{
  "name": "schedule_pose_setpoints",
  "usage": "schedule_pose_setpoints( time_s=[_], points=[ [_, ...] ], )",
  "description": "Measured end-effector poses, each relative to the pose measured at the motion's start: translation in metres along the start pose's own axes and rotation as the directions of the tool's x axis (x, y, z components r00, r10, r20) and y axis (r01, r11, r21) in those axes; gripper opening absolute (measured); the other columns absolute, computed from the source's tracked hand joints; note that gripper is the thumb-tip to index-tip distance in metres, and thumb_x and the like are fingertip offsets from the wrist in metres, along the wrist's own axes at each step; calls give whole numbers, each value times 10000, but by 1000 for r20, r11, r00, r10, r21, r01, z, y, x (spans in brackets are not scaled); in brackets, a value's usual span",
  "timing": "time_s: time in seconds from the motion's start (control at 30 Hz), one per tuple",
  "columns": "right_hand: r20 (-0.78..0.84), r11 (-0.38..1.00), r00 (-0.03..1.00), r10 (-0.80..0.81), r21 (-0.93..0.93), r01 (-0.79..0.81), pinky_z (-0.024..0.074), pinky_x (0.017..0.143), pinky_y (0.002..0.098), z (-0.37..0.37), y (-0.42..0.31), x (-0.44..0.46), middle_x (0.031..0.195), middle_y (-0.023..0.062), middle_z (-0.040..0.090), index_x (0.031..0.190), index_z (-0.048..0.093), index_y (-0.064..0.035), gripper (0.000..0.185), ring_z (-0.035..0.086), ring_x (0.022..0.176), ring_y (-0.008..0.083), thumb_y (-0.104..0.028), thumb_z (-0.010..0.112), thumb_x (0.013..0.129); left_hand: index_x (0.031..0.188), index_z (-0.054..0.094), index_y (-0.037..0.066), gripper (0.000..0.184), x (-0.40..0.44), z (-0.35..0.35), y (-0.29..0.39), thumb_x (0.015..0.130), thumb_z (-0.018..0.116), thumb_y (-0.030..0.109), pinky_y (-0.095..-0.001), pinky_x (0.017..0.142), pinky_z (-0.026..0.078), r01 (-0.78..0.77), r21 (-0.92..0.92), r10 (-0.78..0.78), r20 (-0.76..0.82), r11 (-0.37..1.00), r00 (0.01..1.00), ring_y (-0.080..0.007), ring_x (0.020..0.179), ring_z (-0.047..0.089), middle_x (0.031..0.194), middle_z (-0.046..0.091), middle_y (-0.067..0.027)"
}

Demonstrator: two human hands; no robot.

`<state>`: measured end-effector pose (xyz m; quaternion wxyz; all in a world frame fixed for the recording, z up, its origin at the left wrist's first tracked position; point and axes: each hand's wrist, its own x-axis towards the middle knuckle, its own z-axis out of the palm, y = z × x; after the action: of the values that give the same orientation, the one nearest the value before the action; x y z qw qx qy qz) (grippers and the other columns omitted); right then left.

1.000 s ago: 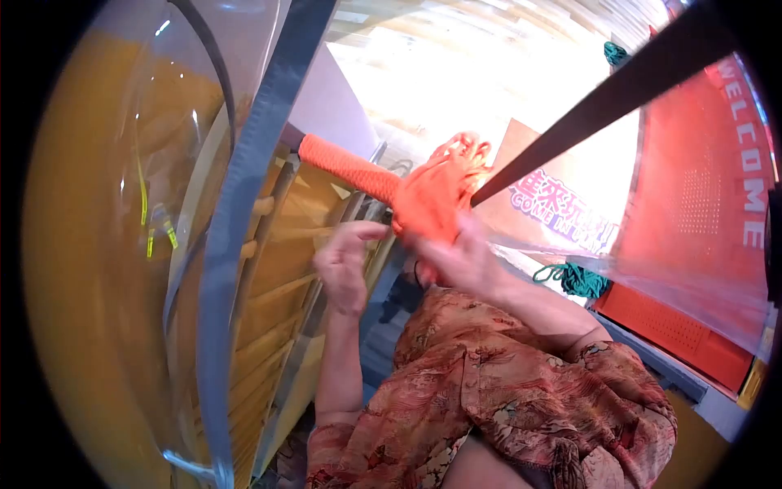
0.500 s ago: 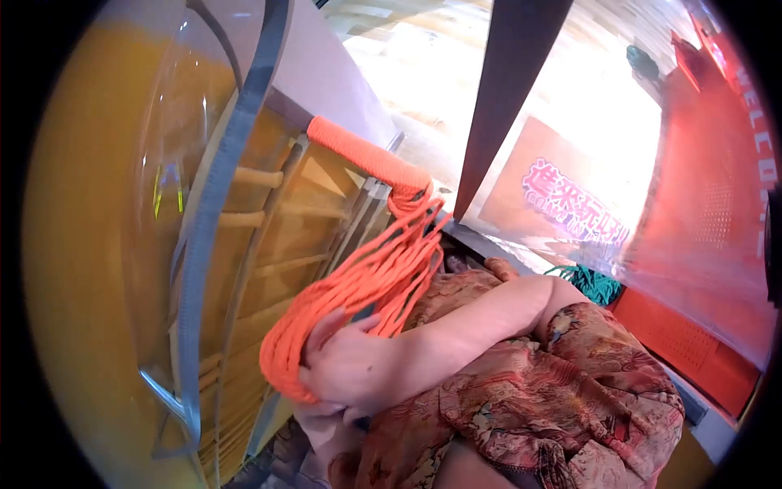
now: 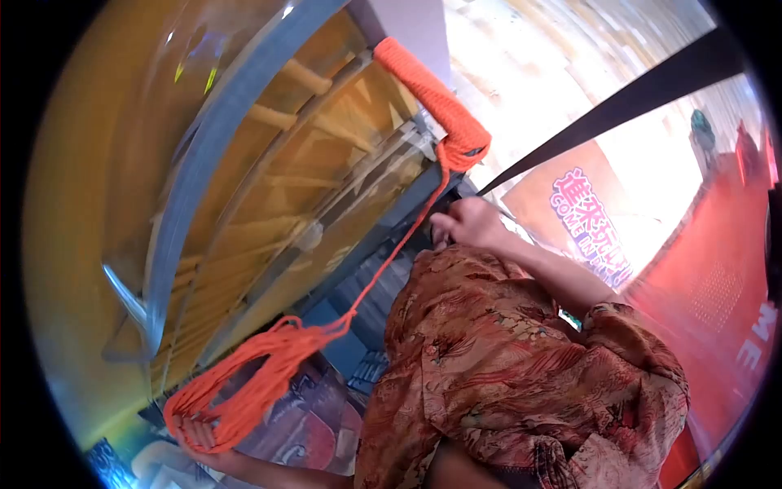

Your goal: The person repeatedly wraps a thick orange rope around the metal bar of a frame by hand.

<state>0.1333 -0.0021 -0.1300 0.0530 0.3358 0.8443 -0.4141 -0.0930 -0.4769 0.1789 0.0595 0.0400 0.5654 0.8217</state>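
Observation:
My left hand (image 3: 195,433) is at the lower left, its fingers wrapped round a looped bundle of orange rope (image 3: 248,383). A single strand rises from the bundle to a bar tightly wound with orange rope (image 3: 432,102). That strand hangs from the near end of the wrapping. My right hand (image 3: 471,224) is just below the wrapped end, apart from the bundle, with curled fingers. Whatever those fingers may hold is hidden. The patterned shirt (image 3: 505,367) fills the space between my arms.
A grey curved rail (image 3: 195,171) and rungs (image 3: 273,118) stand at the left, beside a yellow surface. A dark post (image 3: 603,114) slants across the upper right. A floor sign (image 3: 590,220) and a red panel (image 3: 709,301) lie to the right.
My right hand has let go of the rope loops and moved up and right. The bundle has gone down and left with my left hand, drawing one strand out long. The view has tilted.

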Motion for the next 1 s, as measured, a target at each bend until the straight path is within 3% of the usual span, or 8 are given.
schedule_pose_setpoints(
  time_s=[0.37, 0.43, 0.53, 0.67, 0.83, 0.9, 0.93, 1.0],
  points=[
    [288, 379, 954, 85, 876, -298, 487, 533, 250, 38, -34, 41, 735, 79, 635, 810, 611, 50, 295, 625, 620, 124, -217, 549, 919, 964, 511, -10, 207, 28, -65, 58, 986, 374, 143, -191, 372, 260, -29, -60, 36, 120, 998, 992, -43, 405, 277, 542, 329, 33],
    [126, 540, 991, 49, 831, -132, 504, 620, 274, 32, -74, 62, 709, 70, 625, 817, 600, 69, 317, 621, 662, 148, -198, 488, 945, 970, 512, 1, 188, 40, -54, 36, 977, 400, 152, -188, 370, 260, -43, 11, 42, 66, 999, 997, -46, 398, 273, 542, 329, 33],
    [-97, 195, 994, 48, 977, 85, 496, 622, 244, 18, -91, 124, 768, 79, 643, 913, 610, 32, 332, 625, 687, 138, -287, 524, 943, 1014, 520, 12, 176, 47, -27, -8, 964, 437, 159, -185, 358, 265, -14, 106, 2, 118, 994, 993, -51, 395, 285, 556, 351, 27],
    [268, 637, 959, -87, 756, -153, 538, 646, 290, -58, -90, 106, 821, 112, 664, 990, 608, 49, 340, 657, 686, 190, -275, 516, 940, 1068, 538, 18, 205, 51, 31, -65, 943, 477, 169, -194, 342, 282, 142, 171, -168, 151, 975, 974, -65, 383, 314, 559, 373, 22],
    [-600, 478, 770, 217, 753, 453, 390, 482, 229, -134, -15, 106, 608, 33, 537, 859, 637, 32, 276, 490, 512, 97, -205, 507, 911, 1100, 566, 22, 300, 61, 83, -129, 898, 554, 244, -203, 349, 283, 345, 337, -393, 84, 876, 915, -77, 380, 328, 569, 419, 21],
    [-532, 510, 767, 359, 800, 316, 461, 547, 258, -138, 18, 135, 648, 54, 562, 866, 632, 41, 235, 531, 566, 120, -167, 528, 900, 997, 586, 55, 226, 47, 127, -181, 883, 583, 249, -209, 355, 286, -149, 313, -28, 497, 938, 867, -71, 396, 351, 570, 439, 30],
    [-406, 538, 852, 330, 822, 183, 480, 573, 273, -134, 39, 152, 677, 66, 585, 877, 632, 43, 217, 554, 592, 135, -153, 541, 889, 902, 573, 90, 161, 66, 175, -181, 881, 593, 248, -221, 376, 306, 477, 411, -603, 268, 777, 752, -72, 416, 377, 575, 456, 34],
    [-73, 480, 970, 232, 876, -49, 514, 633, 304, -109, 70, 173, 752, 94, 631, 895, 634, 47, 194, 605, 663, 170, -131, 561, 871, 860, 547, 107, 129, 69, 223, -233, 876, 604, 222, -241, 410, 345, 688, 319, -758, 318, 652, 570, -85, 429, 407, 576, 453, 30]
  ],
)
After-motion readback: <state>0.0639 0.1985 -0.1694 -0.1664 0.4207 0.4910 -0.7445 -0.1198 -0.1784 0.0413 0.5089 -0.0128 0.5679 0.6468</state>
